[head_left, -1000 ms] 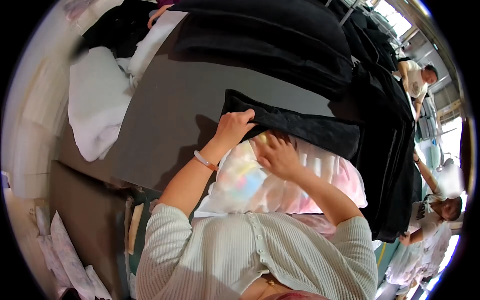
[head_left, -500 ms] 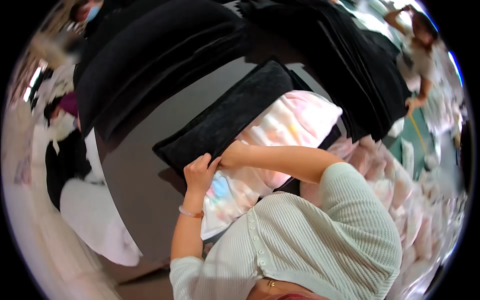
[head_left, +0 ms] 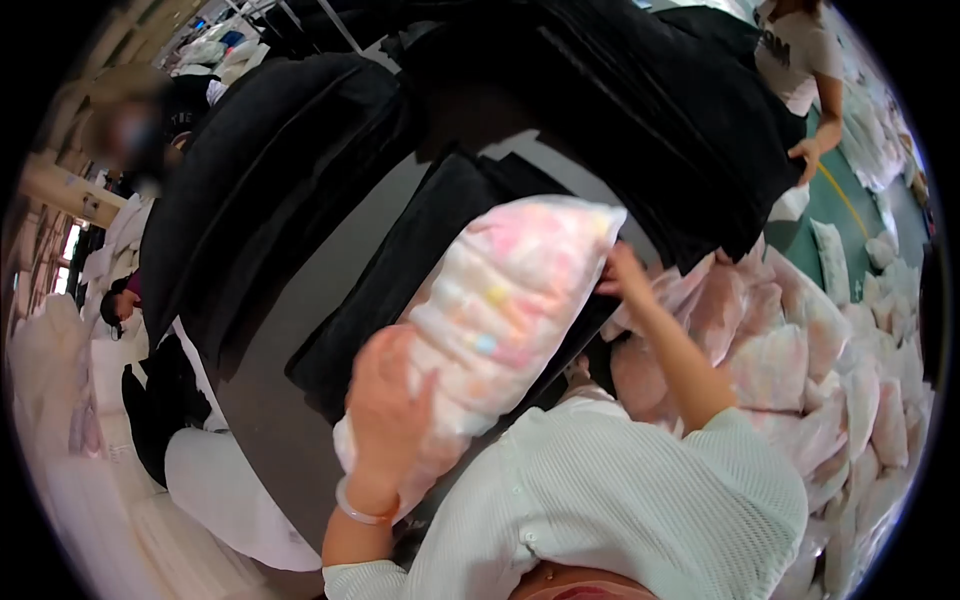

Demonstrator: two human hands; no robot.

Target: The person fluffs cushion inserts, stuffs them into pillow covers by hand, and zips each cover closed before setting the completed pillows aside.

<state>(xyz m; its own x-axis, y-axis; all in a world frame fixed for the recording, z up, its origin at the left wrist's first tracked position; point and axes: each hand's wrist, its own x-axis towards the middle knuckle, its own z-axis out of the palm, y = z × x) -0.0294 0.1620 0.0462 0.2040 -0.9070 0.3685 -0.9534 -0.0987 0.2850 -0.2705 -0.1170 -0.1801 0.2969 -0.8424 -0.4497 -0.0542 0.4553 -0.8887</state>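
Observation:
A stuffed pillow (head_left: 510, 300) in thin white cloth, showing pink, yellow and blue filling, lies slanted above a black fabric cover (head_left: 400, 270) on the grey table. My left hand (head_left: 390, 400) rests over the pillow's lower left end, fingers spread and slightly blurred. At the pillow's upper right end is my right hand (head_left: 622, 272), its fingers bent near the corner and partly hidden, so what they hold cannot be made out. The cover lies flat behind the pillow and reaches past its left side.
Black cushions (head_left: 270, 190) are stacked on the grey table (head_left: 270, 450) at the left, black fabric (head_left: 650, 130) at the back right. Pink-and-white pillows (head_left: 770, 370) are heaped at the right. A co-worker's hand (head_left: 812, 155) touches the black fabric. White material (head_left: 230, 500) lies lower left.
The pillow, earlier partly under the black cover's edge, now lies on top in full view. My left hand has let go of the cover's edge; my right hand has moved right, to the pillow's far end.

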